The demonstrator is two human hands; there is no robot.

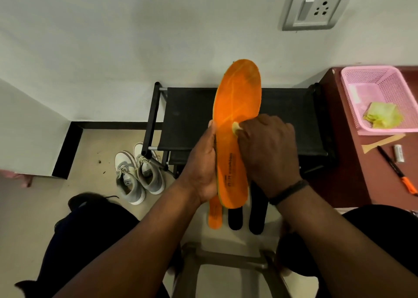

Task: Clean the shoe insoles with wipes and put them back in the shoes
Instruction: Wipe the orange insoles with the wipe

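I hold an orange insole [237,98] upright in front of me, toe end up. My left hand [202,164] grips its left edge near the heel half. My right hand [269,148] pinches a small yellowish wipe [236,127] and presses it against the insole's middle. Below, a second orange insole [214,216] and two black insoles [235,218] lie side by side on the floor. A pair of grey and white sneakers [138,173] stands on the floor to the left, beside the rack's leg.
A black shoe rack [190,117] stands against the wall ahead. At the right, a dark red table [343,162] carries a pink basket [362,76] with crumpled yellow-green wipes [382,117], an orange-capped marker [395,169] and a small white tube [399,153]. A stool frame [226,261] is between my knees.
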